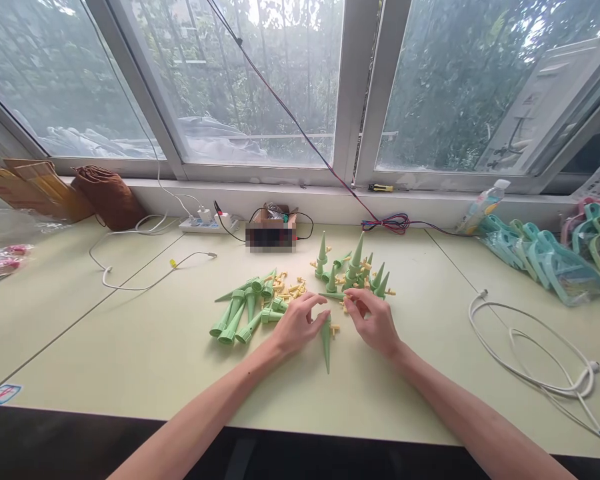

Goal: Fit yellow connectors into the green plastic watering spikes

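Note:
Green plastic plant watering spikes and small yellow valve pieces lie about both hands. My left hand (pixel 300 325) has its thumb and forefinger curved apart. Its thumb is at the wide end of a green spike (pixel 326 347), whose tip points towards me; a yellow valve (pixel 335 330) shows at its side. I cannot tell if the thumb presses on it. My right hand (pixel 374 321) pinches another green watering spike (pixel 331 295), tip pointing left, its wide end mostly hidden by the fingers. Behind that hand several spikes with yellow valves (pixel 355 268) stand upright.
Left of my hands lie several loose green spikes (pixel 235 313) beside a heap of yellow valves (pixel 291 288). A power strip (pixel 207 225) and a small box (pixel 287 217) are at the back. White cables (pixel 530 380) coil at right, near teal plastic items (pixel 545 257) and a bottle (pixel 483 205).

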Motion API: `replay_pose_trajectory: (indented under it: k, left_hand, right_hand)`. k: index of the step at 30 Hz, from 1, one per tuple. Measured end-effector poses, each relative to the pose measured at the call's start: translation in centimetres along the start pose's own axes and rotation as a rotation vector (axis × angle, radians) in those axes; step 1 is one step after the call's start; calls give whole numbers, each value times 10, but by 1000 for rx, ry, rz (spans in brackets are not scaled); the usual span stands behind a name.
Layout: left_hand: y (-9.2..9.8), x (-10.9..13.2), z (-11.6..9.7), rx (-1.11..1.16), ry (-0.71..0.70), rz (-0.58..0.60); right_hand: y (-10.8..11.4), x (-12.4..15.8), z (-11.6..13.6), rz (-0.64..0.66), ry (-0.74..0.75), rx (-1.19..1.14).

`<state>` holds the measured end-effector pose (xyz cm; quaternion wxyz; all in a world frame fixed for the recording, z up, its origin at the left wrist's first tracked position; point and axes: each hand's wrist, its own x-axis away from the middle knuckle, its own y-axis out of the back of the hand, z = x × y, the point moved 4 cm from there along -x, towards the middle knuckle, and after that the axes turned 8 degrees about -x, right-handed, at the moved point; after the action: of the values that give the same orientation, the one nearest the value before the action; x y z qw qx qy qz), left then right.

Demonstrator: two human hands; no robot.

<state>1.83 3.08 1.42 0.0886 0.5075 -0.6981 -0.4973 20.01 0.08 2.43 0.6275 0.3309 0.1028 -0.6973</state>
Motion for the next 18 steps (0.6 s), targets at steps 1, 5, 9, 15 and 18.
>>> replay_pose_trajectory:
  k: [1, 5, 9, 15, 18]
  left_hand:
    - [0, 0, 0, -2, 2, 5]
    - [0, -1, -3, 1, -4, 20]
    - [1, -2, -5, 36, -19, 28]
    - [0, -1, -7, 53, -54, 55]
    - [0, -2, -7, 60, -53, 33]
  right_hand:
    - [0, 0, 0, -2, -8, -4]
    - [1, 0, 0, -9, -48, -9]
    - [2, -1, -1, -1, -72, 0]
    - [3, -2, -1, 0, -93, 0]
    - [3, -2, -1, 4, -84, 4]
